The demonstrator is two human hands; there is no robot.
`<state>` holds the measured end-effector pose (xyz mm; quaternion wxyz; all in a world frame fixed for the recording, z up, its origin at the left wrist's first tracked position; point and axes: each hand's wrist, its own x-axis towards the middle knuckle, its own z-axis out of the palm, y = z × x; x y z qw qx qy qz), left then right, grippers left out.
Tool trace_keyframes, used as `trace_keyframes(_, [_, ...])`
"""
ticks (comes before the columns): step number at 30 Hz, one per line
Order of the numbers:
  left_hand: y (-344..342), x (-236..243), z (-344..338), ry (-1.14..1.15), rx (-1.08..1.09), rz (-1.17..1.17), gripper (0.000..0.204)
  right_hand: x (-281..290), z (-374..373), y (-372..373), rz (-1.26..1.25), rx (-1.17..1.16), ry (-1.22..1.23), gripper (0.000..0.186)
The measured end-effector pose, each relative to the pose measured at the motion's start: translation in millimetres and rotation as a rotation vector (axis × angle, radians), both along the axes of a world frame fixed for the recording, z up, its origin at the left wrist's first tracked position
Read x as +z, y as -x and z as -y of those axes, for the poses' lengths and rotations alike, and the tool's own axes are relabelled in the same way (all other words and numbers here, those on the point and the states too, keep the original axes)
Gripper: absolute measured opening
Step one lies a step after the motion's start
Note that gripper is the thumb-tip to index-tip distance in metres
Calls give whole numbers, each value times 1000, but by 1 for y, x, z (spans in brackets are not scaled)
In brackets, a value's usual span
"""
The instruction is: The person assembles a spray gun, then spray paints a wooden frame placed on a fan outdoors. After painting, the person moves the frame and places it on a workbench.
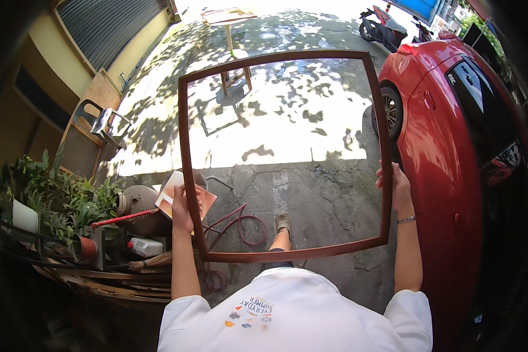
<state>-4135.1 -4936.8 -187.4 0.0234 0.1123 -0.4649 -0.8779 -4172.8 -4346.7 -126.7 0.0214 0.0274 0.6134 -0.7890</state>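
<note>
In front of my body I hold up a large rectangular brown frame [290,254]. The ground shows through its middle; whether a clear pane is fitted I cannot tell. My left hand [183,210] is closed around the left side bar, low down. A pale orange and white sheet [166,202] shows on both sides of this hand; whether my fingers pinch it too is unclear. My right hand [400,189] grips the right side bar, its fingertips curled over the edge. The frame stands nearly upright, slightly tilted.
A red car [446,135] stands close by my right arm. Potted plants [58,193], a round jar [138,202], a white jug [145,247] and a broom [152,261] crowd the left. A red hose [240,220] loops on the ground. Farther off are a chair [102,122] and a motorbike [384,28].
</note>
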Motion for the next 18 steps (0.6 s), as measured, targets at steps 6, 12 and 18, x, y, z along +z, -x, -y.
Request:
trace_keyframes(6, [234,-27,19,-1,40,56,48,-22,16,268,-62,35,-54,58])
trace_keyframes(12, [457,-1,35,150,39,162,57,-22,19,503,25,63,-76,57])
trace_keyframes(18, [682,29,76,201,105,144,59,-48,59,776,77,160,19,56])
